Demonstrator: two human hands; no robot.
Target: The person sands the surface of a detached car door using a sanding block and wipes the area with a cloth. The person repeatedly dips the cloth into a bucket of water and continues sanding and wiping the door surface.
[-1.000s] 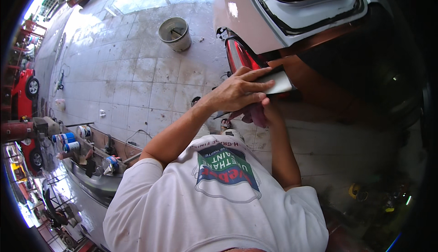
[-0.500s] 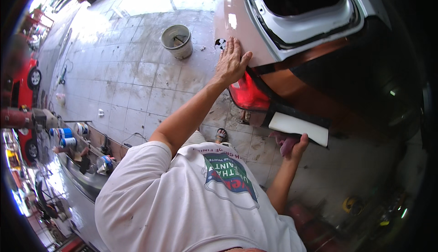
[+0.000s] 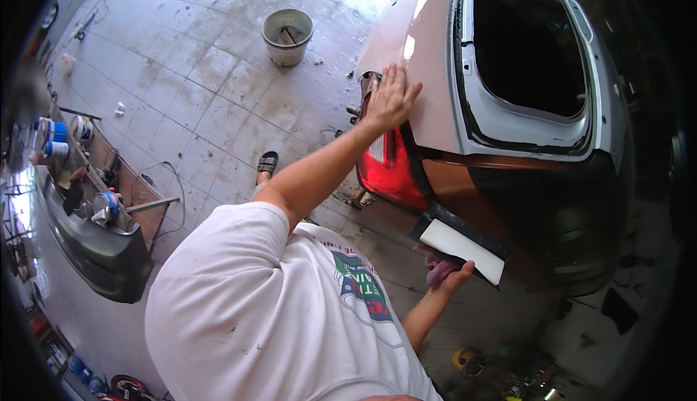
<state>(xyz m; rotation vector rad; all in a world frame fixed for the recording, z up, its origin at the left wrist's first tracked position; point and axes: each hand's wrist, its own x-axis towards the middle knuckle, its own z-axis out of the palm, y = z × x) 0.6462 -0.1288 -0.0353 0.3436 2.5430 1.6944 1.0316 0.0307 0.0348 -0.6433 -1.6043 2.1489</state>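
Note:
My left hand (image 3: 392, 102) lies flat with fingers stretched out on the pinkish-grey primed rear panel (image 3: 421, 60) of a car, just above its red tail light (image 3: 392, 172). My right hand (image 3: 455, 279) is lower and to the right, closed around a crumpled purple cloth (image 3: 439, 269) and the edge of a long white rectangular block (image 3: 462, 251). A black sheet or backing (image 3: 475, 228) shows along the block's sides; whether the two are one piece I cannot tell. Most of my right fingers are hidden beneath the cloth and block.
A grey bucket (image 3: 287, 38) with something inside stands on the tiled floor beyond my left arm. To the left, a dark bumper (image 3: 98, 245) lies near paint cans (image 3: 52, 131) on a stand. The car's rear window opening (image 3: 530, 45) has a grey frame. A yellow round item (image 3: 467, 362) lies lower right.
The view has shifted and turned, showing more of the car and the bumper. My left hand stays on the panel near the tail light; my right hand still holds the cloth and block.

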